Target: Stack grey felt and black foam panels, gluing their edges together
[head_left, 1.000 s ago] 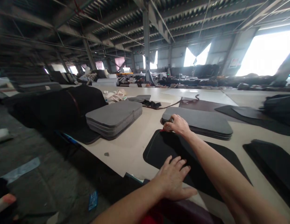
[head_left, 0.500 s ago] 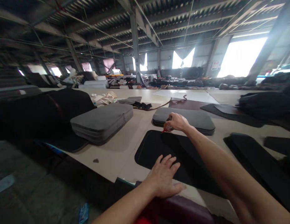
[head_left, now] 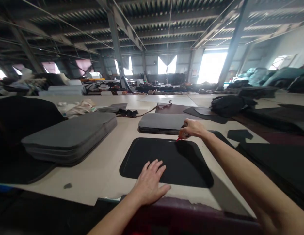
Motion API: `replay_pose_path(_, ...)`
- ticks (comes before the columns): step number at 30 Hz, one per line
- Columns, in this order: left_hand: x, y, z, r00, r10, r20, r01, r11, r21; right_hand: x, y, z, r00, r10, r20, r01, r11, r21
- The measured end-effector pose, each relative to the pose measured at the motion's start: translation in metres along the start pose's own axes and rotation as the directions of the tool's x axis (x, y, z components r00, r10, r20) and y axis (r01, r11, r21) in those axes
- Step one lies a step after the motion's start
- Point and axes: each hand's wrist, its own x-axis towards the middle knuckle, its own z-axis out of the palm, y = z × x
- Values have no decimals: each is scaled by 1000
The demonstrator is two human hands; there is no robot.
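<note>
A black rounded panel [head_left: 164, 163] lies flat on the table. My left hand [head_left: 150, 182] rests on its near edge, fingers spread, palm down. In my right hand [head_left: 192, 128] is a small squeeze bottle [head_left: 183, 133] with a red nozzle, tilted downward. The nozzle tip meets the panel near its far edge. A thin pale line runs along that far edge and down the left side. Just behind the panel sits a stack of grey rounded sheets [head_left: 161, 121], close to my right hand.
A thicker stack of grey sheets [head_left: 73, 132] stands at left beside a black roll of material [head_left: 24, 114]. Black pieces [head_left: 276, 163] lie at right. Dark bundled cloth [head_left: 227, 105] and a brown sheet [head_left: 168, 108] are farther back. The pale table's [head_left: 85, 182] front edge runs below.
My view has turned to the right. The right hand has moved the bottle rightward along the panel's far edge, and a pale line shows behind it. My left hand stays on the near edge.
</note>
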Motion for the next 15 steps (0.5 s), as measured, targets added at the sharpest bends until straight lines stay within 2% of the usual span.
replay_pose_path(8, 0, 0, -2, 1000, -11, 7, 11, 1000, 14, -34, 67, -17, 990, 134, -33, -135, 991, -11)
replay_pose_path(12, 2, -3, 2, 1000, -10, 3, 10, 1000, -19, -48, 85, -22, 982, 184, -46, -184, 983, 1)
replay_pose_path(15, 10, -7, 1, 997, -57, -59, 55, 998, -35, -56, 89, -20, 977, 204, -67, -204, 979, 8)
